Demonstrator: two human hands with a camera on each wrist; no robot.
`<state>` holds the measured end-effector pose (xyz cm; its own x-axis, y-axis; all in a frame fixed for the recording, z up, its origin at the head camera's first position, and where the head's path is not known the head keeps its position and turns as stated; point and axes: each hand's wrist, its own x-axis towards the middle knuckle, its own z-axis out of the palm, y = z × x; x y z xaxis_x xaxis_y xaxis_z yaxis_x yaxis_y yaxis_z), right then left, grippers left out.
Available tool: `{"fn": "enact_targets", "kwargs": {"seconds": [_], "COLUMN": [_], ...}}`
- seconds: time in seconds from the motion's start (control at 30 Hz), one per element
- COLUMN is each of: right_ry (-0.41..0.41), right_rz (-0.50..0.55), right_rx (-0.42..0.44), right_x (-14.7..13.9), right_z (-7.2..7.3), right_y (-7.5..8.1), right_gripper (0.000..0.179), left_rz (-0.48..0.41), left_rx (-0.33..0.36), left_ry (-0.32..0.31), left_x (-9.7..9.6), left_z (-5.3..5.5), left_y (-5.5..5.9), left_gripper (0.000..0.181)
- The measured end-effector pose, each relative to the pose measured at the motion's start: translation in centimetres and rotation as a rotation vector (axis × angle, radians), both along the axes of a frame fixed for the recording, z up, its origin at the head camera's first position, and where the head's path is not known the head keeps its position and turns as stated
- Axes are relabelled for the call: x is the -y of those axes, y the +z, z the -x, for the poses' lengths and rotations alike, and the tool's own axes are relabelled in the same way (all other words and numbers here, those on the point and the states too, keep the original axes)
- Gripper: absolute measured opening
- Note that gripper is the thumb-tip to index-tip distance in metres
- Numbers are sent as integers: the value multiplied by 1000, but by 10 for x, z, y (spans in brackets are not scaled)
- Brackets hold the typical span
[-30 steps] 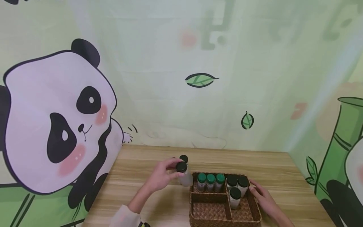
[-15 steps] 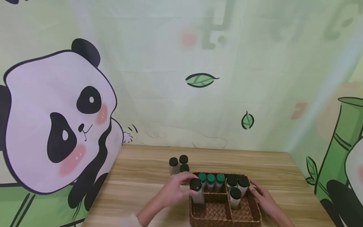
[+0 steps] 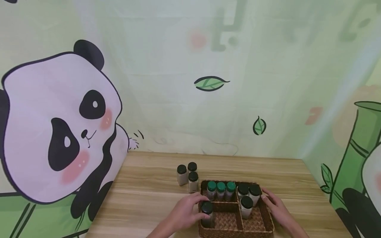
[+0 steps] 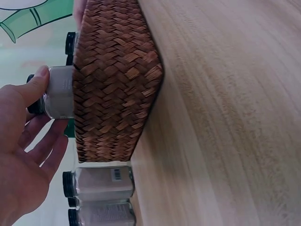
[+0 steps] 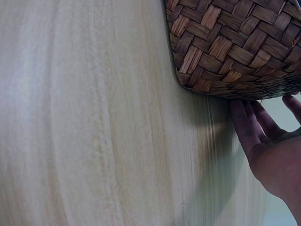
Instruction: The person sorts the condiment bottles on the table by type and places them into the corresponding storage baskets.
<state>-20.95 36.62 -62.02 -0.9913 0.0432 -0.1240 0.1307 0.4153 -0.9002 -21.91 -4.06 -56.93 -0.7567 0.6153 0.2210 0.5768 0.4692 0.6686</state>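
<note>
The left hand (image 3: 188,212) holds a black-capped jar (image 3: 207,210) between thumb and fingers, gripped at and just below the cap. The jar stands upright in the front left compartment of a brown woven basket (image 3: 220,233), close to the outer left wall. The lower part is concealed by that wall in the left wrist view; whether its base touches the basket floor cannot be determined.

The right hand (image 3: 277,210) is at the right side of the basket, thumb at the rim, fingers extended against the outer wall, holding no jar.

Contents noted: three green-capped jars (image 3: 221,187) in a row in the rear left compartment; three dark-capped jars (image 3: 246,207) in the right compartment, two at the rear and one in front of them.

Three further black-capped jars (image 3: 193,183) stand upright in a close group on the table (image 3: 143,195), just beyond the basket's rear left corner. One bears a barcode label in the left wrist view. The table has a wood-grain surface. Behind it hangs a pale green backdrop (image 3: 166,82) printed with a panda (image 3: 32,89), leaves and bamboo (image 3: 358,142)
</note>
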Motion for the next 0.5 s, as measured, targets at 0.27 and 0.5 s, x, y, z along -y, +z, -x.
{"fn": "enact_targets", "kwargs": {"seconds": [0.27, 0.5], "right_ry": [1, -11], "right_rz": [-5, -9], "right_rx": [20, 15], "right_x": [2, 2], "right_z": [0, -1], "right_y": [0, 1], "right_gripper": [63, 61], "left_rz": [79, 178], "left_rx": [-44, -133], "left_ry": [-6, -18], "left_x": [-1, -5], "left_z": [0, 3], "left_y": [-12, -12], "left_gripper": [46, 46]}}
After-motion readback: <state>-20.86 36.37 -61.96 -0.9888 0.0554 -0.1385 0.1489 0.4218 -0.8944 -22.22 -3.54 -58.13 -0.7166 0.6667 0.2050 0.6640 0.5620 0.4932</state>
